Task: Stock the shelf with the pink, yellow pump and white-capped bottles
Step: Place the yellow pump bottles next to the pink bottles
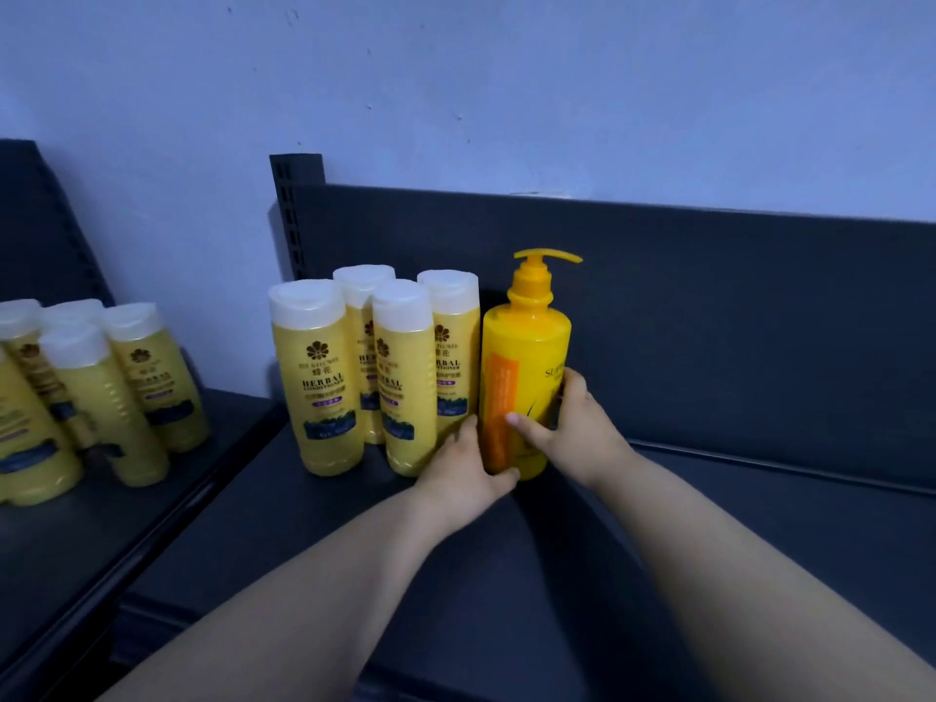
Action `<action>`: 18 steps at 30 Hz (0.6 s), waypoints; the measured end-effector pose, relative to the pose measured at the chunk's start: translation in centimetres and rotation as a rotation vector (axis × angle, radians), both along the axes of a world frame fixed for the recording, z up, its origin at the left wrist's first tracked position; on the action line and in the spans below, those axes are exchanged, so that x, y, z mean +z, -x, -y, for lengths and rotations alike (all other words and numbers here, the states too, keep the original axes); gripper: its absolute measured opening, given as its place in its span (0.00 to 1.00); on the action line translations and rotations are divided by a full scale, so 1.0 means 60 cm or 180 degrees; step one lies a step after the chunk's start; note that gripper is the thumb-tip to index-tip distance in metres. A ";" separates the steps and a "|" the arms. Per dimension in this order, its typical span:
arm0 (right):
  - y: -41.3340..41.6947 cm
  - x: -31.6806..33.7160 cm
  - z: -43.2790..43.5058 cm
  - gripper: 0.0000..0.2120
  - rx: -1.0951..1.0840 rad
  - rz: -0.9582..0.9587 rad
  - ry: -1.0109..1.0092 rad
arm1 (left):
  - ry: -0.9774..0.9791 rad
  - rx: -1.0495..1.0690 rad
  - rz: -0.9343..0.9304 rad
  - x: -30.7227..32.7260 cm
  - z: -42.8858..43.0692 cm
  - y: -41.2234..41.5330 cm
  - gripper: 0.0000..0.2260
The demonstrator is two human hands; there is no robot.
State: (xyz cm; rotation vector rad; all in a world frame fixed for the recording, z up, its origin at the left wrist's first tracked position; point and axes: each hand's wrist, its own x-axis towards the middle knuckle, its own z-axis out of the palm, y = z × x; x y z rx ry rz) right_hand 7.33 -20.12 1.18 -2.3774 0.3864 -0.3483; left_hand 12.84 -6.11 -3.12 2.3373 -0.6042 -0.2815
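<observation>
A tall yellow plastic pump bottle stands upright on a dark grey metal shelf, close to the shelf's dark back panel. It has an orange strip down its front. The yellow pump on top has its spout pointing right.

Both hands hold the bottle low down. The left hand is on the bottle's left side near the bottom. Its fingers lie up along that side and its thumb curls round the front of the base. The right hand wraps the right side, with its thumb laid across the front and its fingers bent round the far side.

Just beside the pump bottle, on its left, stand four yellow bottles with white caps. They are packed close in two rows. I cannot tell if the nearest one touches the pump bottle.

A second bunch of white-capped bottles stands on the next shelf over to the left, well apart from the hands. A dark post with small holes rises behind the four bottles. Behind it all is a pale blue wall.
</observation>
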 end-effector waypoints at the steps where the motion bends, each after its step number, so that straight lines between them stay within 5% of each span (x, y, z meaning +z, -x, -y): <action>1: -0.006 -0.001 0.005 0.46 0.0047 -0.0054 -0.0010 | 0.0010 0.0097 0.0014 0.000 0.006 0.000 0.39; 7: -0.024 -0.009 0.023 0.45 0.0285 0.0029 -0.0580 | 0.0168 0.0449 -0.0182 0.005 0.039 -0.003 0.40; 18: -0.029 -0.010 0.045 0.36 0.0410 0.0093 -0.0363 | 0.0214 0.1027 -0.0005 0.004 0.056 0.024 0.38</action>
